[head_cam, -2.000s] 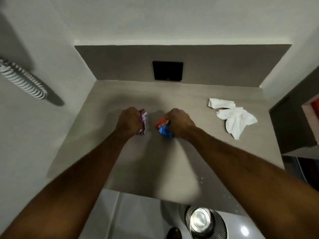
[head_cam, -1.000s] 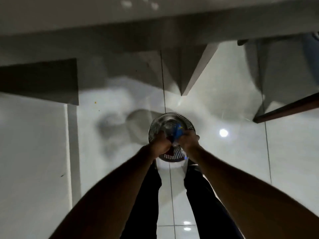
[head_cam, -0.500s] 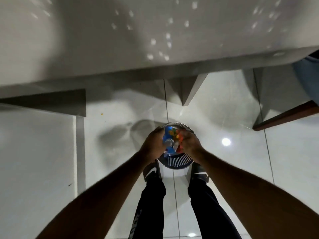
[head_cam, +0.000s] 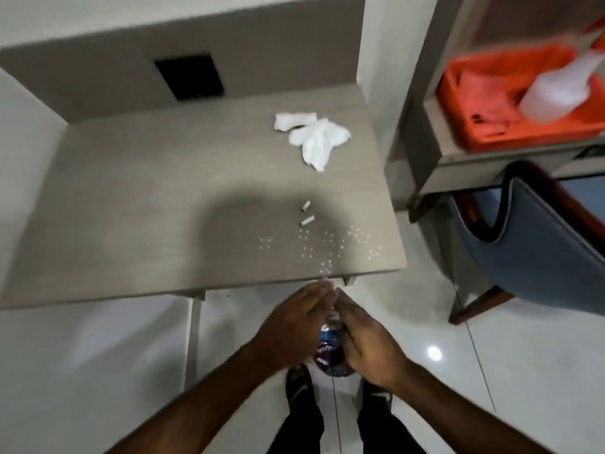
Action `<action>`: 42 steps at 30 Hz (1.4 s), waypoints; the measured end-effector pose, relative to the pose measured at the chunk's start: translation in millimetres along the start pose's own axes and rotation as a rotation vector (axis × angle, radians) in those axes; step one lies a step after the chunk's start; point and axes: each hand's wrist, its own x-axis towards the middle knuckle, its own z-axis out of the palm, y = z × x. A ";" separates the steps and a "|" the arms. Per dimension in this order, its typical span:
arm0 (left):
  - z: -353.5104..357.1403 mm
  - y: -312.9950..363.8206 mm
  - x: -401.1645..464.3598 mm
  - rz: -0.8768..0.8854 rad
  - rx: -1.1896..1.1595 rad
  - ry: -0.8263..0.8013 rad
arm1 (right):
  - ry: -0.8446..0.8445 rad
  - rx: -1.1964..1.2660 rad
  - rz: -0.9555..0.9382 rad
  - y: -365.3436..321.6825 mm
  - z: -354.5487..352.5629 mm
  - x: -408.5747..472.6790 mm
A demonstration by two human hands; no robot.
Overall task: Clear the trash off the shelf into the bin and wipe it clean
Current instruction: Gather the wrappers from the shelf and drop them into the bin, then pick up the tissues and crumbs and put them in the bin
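Note:
My left hand (head_cam: 296, 319) and my right hand (head_cam: 366, 342) hover side by side just in front of the shelf's front edge, fingers straight and palms facing each other, holding nothing. Between and below them, a blue wrapper (head_cam: 329, 335) and a purple wrapper (head_cam: 327, 355) show in the mouth of the metal mesh bin (head_cam: 342, 375), which the hands mostly hide. On the grey shelf (head_cam: 147, 208) lie crumpled white tissues (head_cam: 314, 136) at the back right and two small white stubs (head_cam: 307, 213) nearer the front.
A black panel (head_cam: 190, 75) sits in the wall behind the shelf. To the right, a side unit holds an orange basket (head_cam: 491, 103) with a white spray bottle (head_cam: 556, 90). A blue chair (head_cam: 530, 244) stands on the glossy tiled floor. My shoes flank the bin.
Both hands carried the wrappers from the shelf down to the bin and let them go. The hands are now flat and apart from the wrappers, and my view has lifted back to the shelf.

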 end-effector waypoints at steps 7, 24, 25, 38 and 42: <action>-111.1 -55.2 83.3 -0.153 0.120 0.309 | 0.225 -0.200 -0.030 -60.1 -108.1 72.8; -115.8 -239.8 260.1 -0.433 0.313 -0.209 | -0.095 -0.697 0.025 -7.3 -136.4 322.4; -113.5 -240.4 269.8 -0.387 0.320 -0.276 | -0.071 -0.718 0.045 -6.7 -137.0 322.8; -102.4 -142.6 184.4 -0.463 -0.008 0.263 | 0.412 -0.056 0.306 -9.1 -134.7 240.5; -83.0 -41.7 72.0 -0.359 -0.150 0.519 | 0.588 0.167 0.221 -21.8 -101.7 114.2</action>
